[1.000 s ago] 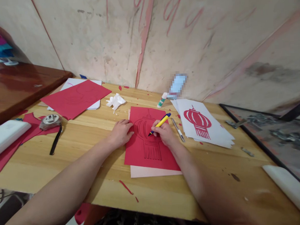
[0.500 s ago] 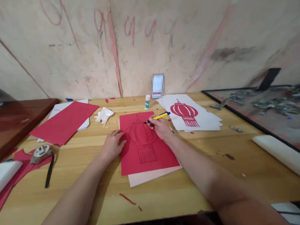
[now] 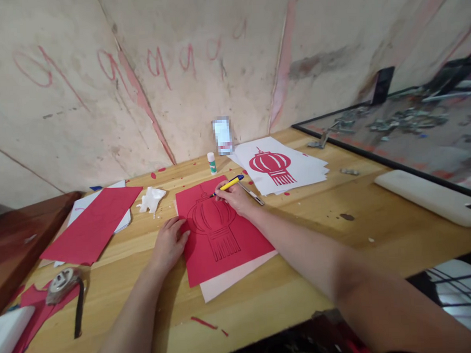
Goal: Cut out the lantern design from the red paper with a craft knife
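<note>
A red sheet (image 3: 223, 244) with a drawn lantern outline lies on a pale sheet (image 3: 232, 278) on the wooden table (image 3: 301, 246). My left hand (image 3: 168, 244) lies flat on the red sheet's left edge, fingers stretched out. My right hand (image 3: 234, 196) is closed on a yellow and blue craft knife (image 3: 228, 184), whose tip touches the top of the lantern outline. A silver pen-like tool (image 3: 252, 194) lies just right of my right hand.
A stack of white sheets with a red lantern (image 3: 276, 167) sits at the back right, a glue stick (image 3: 212, 163) and crumpled tissue (image 3: 151, 198) behind. More red paper (image 3: 91, 227) and a tape measure (image 3: 62, 282) lie left. A black-framed board (image 3: 393, 123) and a white bar (image 3: 427, 196) stand right.
The view has swung and tilted to the right. My right hand moved the knife from the lantern's middle to its top. My left hand stayed on the sheet's left edge.
</note>
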`<state>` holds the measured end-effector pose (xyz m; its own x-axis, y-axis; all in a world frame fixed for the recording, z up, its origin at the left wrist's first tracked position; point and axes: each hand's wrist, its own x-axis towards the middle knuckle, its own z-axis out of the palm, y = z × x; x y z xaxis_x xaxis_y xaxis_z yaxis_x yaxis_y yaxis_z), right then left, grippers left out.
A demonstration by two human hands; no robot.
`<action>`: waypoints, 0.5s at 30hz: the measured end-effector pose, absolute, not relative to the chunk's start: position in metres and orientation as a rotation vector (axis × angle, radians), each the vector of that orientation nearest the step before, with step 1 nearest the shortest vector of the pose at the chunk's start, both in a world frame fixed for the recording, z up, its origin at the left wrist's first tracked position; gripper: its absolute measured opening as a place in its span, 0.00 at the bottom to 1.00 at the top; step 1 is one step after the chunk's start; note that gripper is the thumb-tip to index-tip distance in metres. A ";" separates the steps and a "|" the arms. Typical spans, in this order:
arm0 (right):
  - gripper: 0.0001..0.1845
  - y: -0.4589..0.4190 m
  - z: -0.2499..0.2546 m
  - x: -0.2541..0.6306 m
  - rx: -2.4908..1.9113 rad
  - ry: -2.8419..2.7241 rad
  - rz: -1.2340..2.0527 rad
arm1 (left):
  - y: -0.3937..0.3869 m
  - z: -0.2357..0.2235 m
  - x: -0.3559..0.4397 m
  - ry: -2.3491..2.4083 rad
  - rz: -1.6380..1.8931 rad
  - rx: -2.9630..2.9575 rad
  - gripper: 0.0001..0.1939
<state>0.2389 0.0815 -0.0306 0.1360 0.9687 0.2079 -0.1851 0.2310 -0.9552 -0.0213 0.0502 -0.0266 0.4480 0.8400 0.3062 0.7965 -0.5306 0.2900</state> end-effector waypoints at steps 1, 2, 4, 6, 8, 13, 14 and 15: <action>0.11 0.082 -0.032 0.239 -0.952 -1.090 1.045 | 0.050 -0.025 -0.021 1.470 0.629 2.587 0.17; 0.10 0.082 -0.032 0.239 -0.952 -1.110 1.035 | 0.049 -0.024 -0.021 1.477 0.616 2.590 0.17; 0.08 0.082 -0.033 0.239 -0.957 -1.166 1.012 | 0.048 -0.022 -0.021 1.490 0.585 2.591 0.17; 0.07 0.082 -0.033 0.239 -0.970 -1.219 0.997 | 0.048 -0.021 -0.022 1.508 0.569 2.591 0.17; 0.07 0.082 -0.032 0.238 -0.979 -1.242 0.990 | 0.049 -0.020 -0.022 1.528 0.573 2.595 0.17; 0.07 0.084 -0.035 0.239 -0.988 -1.225 0.994 | 0.045 -0.012 -0.019 1.582 0.693 2.619 0.17; 0.07 0.085 -0.036 0.239 -0.987 -1.228 0.996 | 0.044 -0.009 -0.018 1.576 0.727 2.624 0.17; 0.07 0.086 -0.037 0.239 -0.984 -1.232 0.999 | 0.043 -0.006 -0.016 1.559 0.760 2.635 0.17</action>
